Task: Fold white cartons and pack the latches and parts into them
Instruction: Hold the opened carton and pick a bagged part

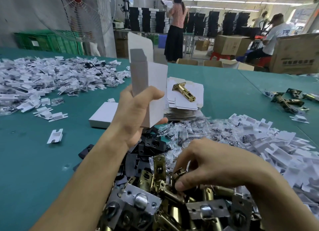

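Note:
My left hand (136,110) grips an upright white carton (151,79) above the green table, its top flaps standing open. My right hand (203,165) reaches down into the pile of brass latches (155,205) at the near edge and pinches one brass latch (179,174) between thumb and fingers. A stack of flat white cartons (184,99) lies just behind the held carton, with a single brass latch (183,91) resting on top. Black plates (151,144) lie under my left wrist. Clear bags of small parts (193,130) lie beside them.
White card inserts are heaped at the left (51,79) and right (276,144). A closed white box (103,115) lies left of my hand. More latches (288,101) sit far right. Two people work beyond the table (34,153) among cardboard boxes (296,55).

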`<action>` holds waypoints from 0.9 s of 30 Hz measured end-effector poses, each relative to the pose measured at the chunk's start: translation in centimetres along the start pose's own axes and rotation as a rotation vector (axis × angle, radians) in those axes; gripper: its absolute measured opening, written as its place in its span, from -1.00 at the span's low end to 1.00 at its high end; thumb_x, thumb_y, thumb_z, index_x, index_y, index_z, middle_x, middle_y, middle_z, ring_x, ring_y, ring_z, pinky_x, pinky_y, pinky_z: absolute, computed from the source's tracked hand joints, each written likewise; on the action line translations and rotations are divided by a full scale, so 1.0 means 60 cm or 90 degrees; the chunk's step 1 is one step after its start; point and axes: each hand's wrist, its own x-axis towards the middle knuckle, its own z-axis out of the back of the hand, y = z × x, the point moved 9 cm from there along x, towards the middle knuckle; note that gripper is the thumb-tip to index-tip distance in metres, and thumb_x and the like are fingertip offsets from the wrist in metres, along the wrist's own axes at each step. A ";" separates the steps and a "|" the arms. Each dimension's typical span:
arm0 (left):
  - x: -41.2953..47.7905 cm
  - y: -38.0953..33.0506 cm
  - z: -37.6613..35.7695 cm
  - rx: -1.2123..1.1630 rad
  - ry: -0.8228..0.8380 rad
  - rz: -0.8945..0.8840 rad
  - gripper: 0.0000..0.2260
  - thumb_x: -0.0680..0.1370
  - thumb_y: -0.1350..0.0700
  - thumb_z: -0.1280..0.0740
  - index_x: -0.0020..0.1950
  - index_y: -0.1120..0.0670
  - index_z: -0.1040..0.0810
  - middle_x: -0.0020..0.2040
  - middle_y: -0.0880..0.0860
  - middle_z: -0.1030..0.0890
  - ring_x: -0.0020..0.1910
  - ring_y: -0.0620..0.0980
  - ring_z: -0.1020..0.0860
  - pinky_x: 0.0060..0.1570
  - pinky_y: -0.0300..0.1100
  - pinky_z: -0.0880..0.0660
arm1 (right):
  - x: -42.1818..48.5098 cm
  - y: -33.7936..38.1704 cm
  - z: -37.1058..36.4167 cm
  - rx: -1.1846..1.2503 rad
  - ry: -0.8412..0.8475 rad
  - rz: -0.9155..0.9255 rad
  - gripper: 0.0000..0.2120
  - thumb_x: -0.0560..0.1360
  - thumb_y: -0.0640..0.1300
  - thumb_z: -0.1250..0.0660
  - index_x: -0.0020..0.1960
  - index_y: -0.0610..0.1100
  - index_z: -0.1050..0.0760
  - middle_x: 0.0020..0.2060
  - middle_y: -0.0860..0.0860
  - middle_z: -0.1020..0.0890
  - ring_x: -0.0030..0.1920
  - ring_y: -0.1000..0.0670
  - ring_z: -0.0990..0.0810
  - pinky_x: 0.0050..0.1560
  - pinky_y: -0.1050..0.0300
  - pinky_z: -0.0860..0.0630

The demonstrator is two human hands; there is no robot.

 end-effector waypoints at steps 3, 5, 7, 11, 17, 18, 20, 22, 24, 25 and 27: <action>-0.001 0.003 -0.005 0.034 0.002 0.002 -0.53 0.34 0.08 -0.44 0.24 0.09 -0.54 0.18 0.24 -0.57 0.14 0.27 -0.58 -0.18 0.28 -0.63 | 0.000 -0.008 0.007 0.032 -0.013 -0.007 -0.79 0.46 0.09 -0.48 0.02 0.00 -0.69 -0.14 0.14 -0.72 -0.17 0.20 -0.65 -0.05 0.12 -0.60; -0.001 0.006 -0.005 0.057 -0.007 -0.002 -0.55 0.34 0.06 -0.48 0.21 0.09 -0.55 0.15 0.22 -0.59 0.13 0.26 -0.60 -0.23 0.21 -0.64 | 0.000 -0.012 0.009 0.041 -0.026 -0.005 -0.84 0.48 0.08 -0.45 -0.04 0.01 -0.68 -0.19 0.16 -0.71 -0.21 0.20 -0.65 -0.11 0.16 -0.59; 0.000 0.007 -0.002 0.076 -0.018 -0.009 -0.58 0.39 0.08 -0.55 0.21 0.07 -0.56 0.09 0.13 -0.61 0.09 0.22 -0.62 -0.27 0.12 -0.65 | 0.000 -0.015 0.009 0.046 -0.032 0.000 -0.88 0.50 0.08 -0.43 -0.08 0.05 -0.65 -0.22 0.21 -0.68 -0.22 0.26 -0.63 -0.21 0.35 -0.50; 0.002 0.003 0.007 0.088 -0.046 -0.033 -0.68 0.51 0.13 -0.48 0.24 0.11 -0.56 0.10 0.14 -0.63 0.07 0.25 -0.62 -0.31 0.09 -0.64 | 0.002 -0.018 0.010 0.065 -0.027 -0.004 -0.85 0.48 0.12 -0.43 -0.02 0.08 -0.64 -0.19 0.24 -0.68 -0.21 0.31 -0.62 -0.19 0.41 -0.49; -0.002 -0.005 -0.001 0.101 -0.023 -0.052 -0.60 0.41 -0.07 -0.44 0.20 0.04 -0.58 0.09 0.17 -0.62 0.01 0.23 -0.64 -0.36 0.05 -0.62 | -0.038 -0.070 0.054 -0.005 -0.089 -0.131 -0.57 0.39 0.30 -0.40 0.12 0.06 -0.62 -0.20 0.25 -0.63 -0.18 0.38 -0.59 -0.20 0.46 -0.51; -0.003 -0.005 -0.001 0.104 -0.021 -0.053 -0.60 0.41 -0.08 -0.44 0.19 0.03 -0.58 0.07 0.15 -0.63 0.00 0.22 -0.64 -0.36 0.04 -0.62 | -0.045 -0.081 0.057 -0.026 -0.096 -0.170 -0.59 0.39 0.32 -0.40 0.08 0.07 -0.62 -0.26 0.25 -0.60 -0.23 0.35 -0.60 -0.27 0.44 -0.48; -0.002 -0.003 -0.001 0.113 -0.016 -0.051 -0.64 0.42 -0.07 -0.45 0.16 0.02 -0.60 0.01 0.10 -0.64 -0.04 0.18 -0.65 -0.36 0.02 -0.62 | -0.050 -0.093 0.051 -0.019 -0.090 -0.219 -0.65 0.44 0.28 -0.39 0.05 0.05 -0.62 -0.34 0.17 -0.63 -0.33 0.26 -0.63 -0.30 0.40 -0.48; 0.000 0.002 0.000 0.121 -0.010 -0.046 -0.71 0.47 -0.01 -0.49 0.15 0.03 -0.61 -0.02 0.07 -0.65 -0.08 0.15 -0.65 -0.35 -0.01 -0.62 | -0.043 -0.093 0.035 -0.017 -0.065 -0.239 -0.74 0.51 0.13 -0.39 0.10 0.00 -0.61 -0.39 0.07 -0.66 -0.39 0.17 -0.65 -0.26 0.24 -0.62; 0.003 0.007 0.004 0.127 -0.017 -0.039 -0.77 0.50 0.11 -0.50 0.13 0.04 -0.60 0.00 0.07 -0.66 -0.09 0.16 -0.66 -0.36 -0.03 -0.63 | -0.036 -0.088 0.026 -0.080 -0.058 -0.254 -0.72 0.51 0.02 -0.36 0.21 0.05 -0.57 -0.35 0.07 -0.61 -0.38 0.18 -0.59 -0.04 0.05 -0.66; 0.005 0.010 0.008 0.132 -0.025 -0.037 -0.79 0.50 0.15 -0.49 0.11 0.03 -0.59 0.01 0.07 -0.66 -0.08 0.17 -0.66 -0.35 -0.03 -0.63 | -0.033 -0.084 0.020 -0.107 -0.050 -0.257 -0.67 0.49 0.01 -0.34 0.26 0.10 -0.53 -0.28 0.09 -0.60 -0.32 0.19 -0.55 0.06 0.00 -0.64; 0.008 0.013 0.012 0.147 -0.039 -0.041 -0.79 0.48 0.20 -0.50 0.05 -0.01 -0.59 0.02 0.06 -0.67 -0.08 0.19 -0.67 -0.32 -0.03 -0.64 | -0.027 -0.073 0.008 -0.138 -0.027 -0.255 -0.56 0.48 0.00 -0.31 0.35 0.17 -0.44 0.06 0.11 -0.63 -0.09 0.13 -0.59 0.20 -0.02 -0.57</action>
